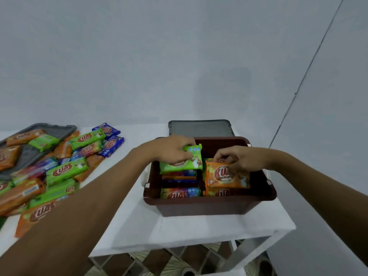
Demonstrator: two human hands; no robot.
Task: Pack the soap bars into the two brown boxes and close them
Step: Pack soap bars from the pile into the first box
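Plain pale grey-blue wall [139, 56] fills the upper half, no marks or fittings; second wall [338, 116] on the right meets it at a corner, with a thin dark line [310, 64] running diagonally up it, possibly a cable or a seam; white table [179, 230] below, its front right corner in view; under the edge, tiled floor [159, 263] in a brown and pale diamond pattern; light is flat and dim, soft shadows only.

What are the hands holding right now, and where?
Left hand grips a green soap bar by its top edge; right hand pinches an orange soap bar at its top edge.
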